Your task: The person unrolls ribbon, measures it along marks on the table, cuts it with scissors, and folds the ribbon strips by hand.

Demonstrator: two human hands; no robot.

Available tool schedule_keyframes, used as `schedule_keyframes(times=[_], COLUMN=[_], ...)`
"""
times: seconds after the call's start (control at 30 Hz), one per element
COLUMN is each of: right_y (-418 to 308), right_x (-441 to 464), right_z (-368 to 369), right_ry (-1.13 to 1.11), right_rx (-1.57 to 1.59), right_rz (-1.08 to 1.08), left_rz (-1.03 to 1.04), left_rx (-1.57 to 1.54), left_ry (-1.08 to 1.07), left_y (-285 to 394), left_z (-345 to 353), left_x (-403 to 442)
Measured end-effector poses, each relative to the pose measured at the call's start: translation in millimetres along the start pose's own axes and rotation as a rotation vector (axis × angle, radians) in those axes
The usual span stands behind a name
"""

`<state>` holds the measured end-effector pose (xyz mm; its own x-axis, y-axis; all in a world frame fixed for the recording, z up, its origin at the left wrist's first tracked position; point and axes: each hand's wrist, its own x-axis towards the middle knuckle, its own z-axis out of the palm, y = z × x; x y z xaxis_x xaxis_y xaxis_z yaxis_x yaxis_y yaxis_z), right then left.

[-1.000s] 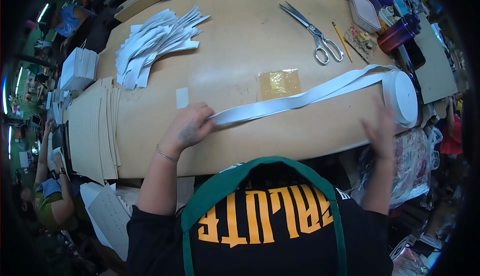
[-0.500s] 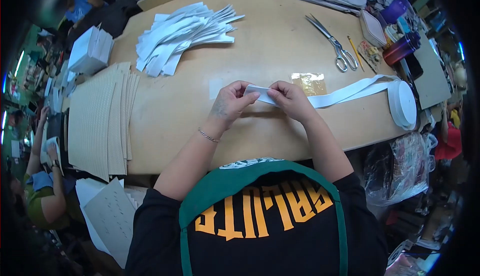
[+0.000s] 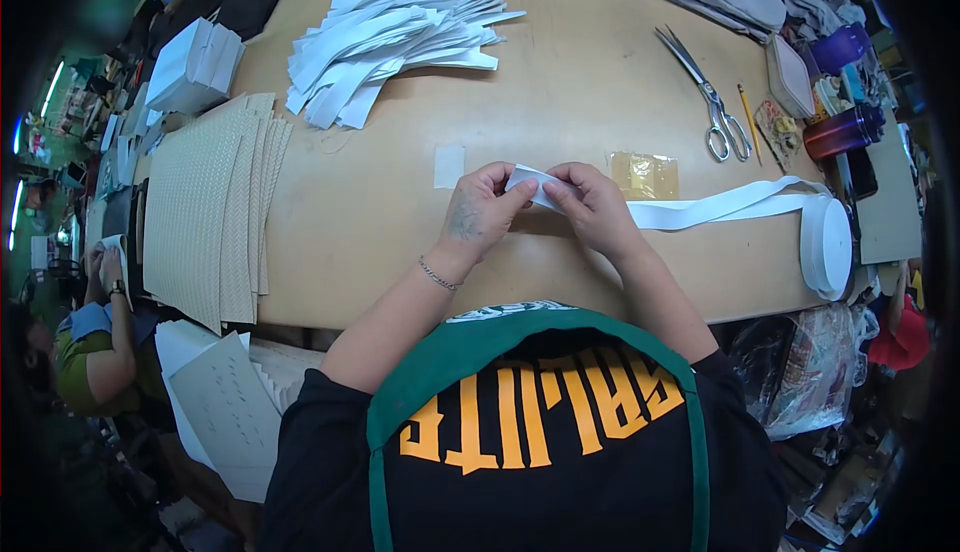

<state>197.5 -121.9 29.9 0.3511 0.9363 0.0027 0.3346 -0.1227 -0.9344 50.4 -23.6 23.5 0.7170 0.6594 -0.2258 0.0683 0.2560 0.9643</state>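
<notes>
Both my hands are pinched on the white band, whose end stretches between my fingertips above the table. My left hand grips the end, thumb on top. My right hand holds the band a short way along, its fingers closed. From under my right hand the band runs rightward over the table to a white roll standing near the edge. A small white rectangle lies just beyond my left hand. Behind my right hand lies a yellowish clear plastic piece.
White cut strips are heaped at the back left. Textured beige sheets and a white stack sit at left. Scissors, a yellow pencil and a dark bottle lie at right. Another person works at far left.
My hands have come closer together, and less of the band shows between them. The whole view has shifted slightly, with the table contents appearing farther right.
</notes>
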Motion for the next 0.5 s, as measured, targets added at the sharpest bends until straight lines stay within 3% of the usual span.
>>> schedule_keyframes(times=[0.17, 0.5], right_y=[1.3, -4.4], right_x=[5.7, 3.8], right_z=[4.2, -0.2], right_ry=[-0.025, -0.059], right_rx=[0.048, 0.042], right_rz=[0.064, -0.073], left_rz=[-0.023, -0.060], left_rx=[-0.045, -0.101], left_ry=[0.079, 0.145], left_y=[0.3, 15.1], left_z=[2.2, 8.7], left_x=[-5.0, -17.3])
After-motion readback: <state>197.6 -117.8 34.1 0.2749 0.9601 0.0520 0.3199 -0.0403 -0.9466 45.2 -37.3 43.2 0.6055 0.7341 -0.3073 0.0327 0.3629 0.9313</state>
